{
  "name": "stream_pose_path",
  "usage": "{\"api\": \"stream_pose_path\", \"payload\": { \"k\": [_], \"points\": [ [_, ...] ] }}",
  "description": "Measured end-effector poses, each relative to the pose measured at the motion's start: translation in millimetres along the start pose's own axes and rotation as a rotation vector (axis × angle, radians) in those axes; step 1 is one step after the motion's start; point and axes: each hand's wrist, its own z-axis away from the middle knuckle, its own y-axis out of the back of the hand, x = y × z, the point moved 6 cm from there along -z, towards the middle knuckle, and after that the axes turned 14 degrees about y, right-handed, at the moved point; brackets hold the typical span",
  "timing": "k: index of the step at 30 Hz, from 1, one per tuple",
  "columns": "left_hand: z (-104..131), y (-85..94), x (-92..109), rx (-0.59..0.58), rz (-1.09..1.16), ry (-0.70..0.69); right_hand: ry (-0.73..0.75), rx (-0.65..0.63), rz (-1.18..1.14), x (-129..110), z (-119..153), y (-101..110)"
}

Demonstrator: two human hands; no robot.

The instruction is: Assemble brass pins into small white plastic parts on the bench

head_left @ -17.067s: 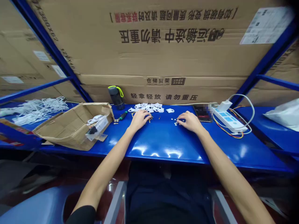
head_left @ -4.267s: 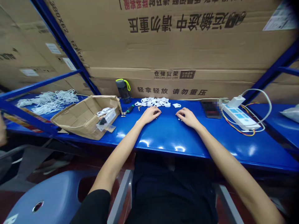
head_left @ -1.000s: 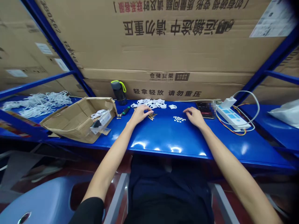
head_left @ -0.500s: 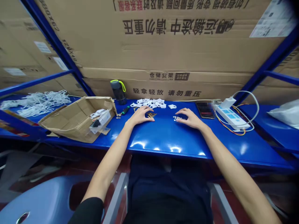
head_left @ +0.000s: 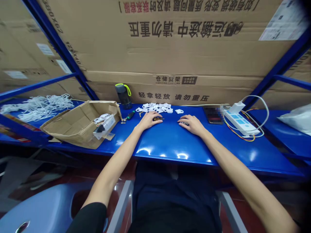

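Observation:
My left hand [head_left: 148, 121] rests on the blue table [head_left: 167, 142], its fingers curved around a small pile of brass-coloured pieces [head_left: 157, 119]. The thumb and fingertips stand apart with the pile between them. My right hand [head_left: 193, 124] lies to the right, thumb and fingers slightly apart, cupped over small silvery-white pieces [head_left: 185, 123] that it partly covers. Behind my hands lies a heap of white plastic parts [head_left: 156, 107], with one white part [head_left: 179, 111] lying apart from it.
At left are an open cardboard box [head_left: 70, 126], a green-handled screwdriver [head_left: 130, 115], a dark bottle [head_left: 123, 97] and white cords [head_left: 46, 106]. At right are a phone [head_left: 213, 116] and a power strip [head_left: 243, 123] with cables. A large cardboard sheet [head_left: 170, 58] stands behind.
My left hand has moved slightly right and closed in around the brass pile. My right hand has shifted left and now covers more of the small pieces.

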Motion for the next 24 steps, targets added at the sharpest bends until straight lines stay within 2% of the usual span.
{"api": "stream_pose_path", "payload": {
  "k": [4,11,20,24],
  "points": [
    [-4,-1.9,-2,0.007,0.021,-0.044,-0.002,0.014,0.023,4,-2,-1],
    [-15,-5.0,-10,0.036,0.039,-0.012,-0.037,0.019,0.058,16,-3,-3],
    [-24,-5.3,-14,0.043,0.080,-0.047,-0.063,0.028,0.087,22,-4,-6],
    [-26,-7.5,-15,0.049,0.093,-0.017,-0.099,0.052,0.053,22,-3,-3]
  ]
}}
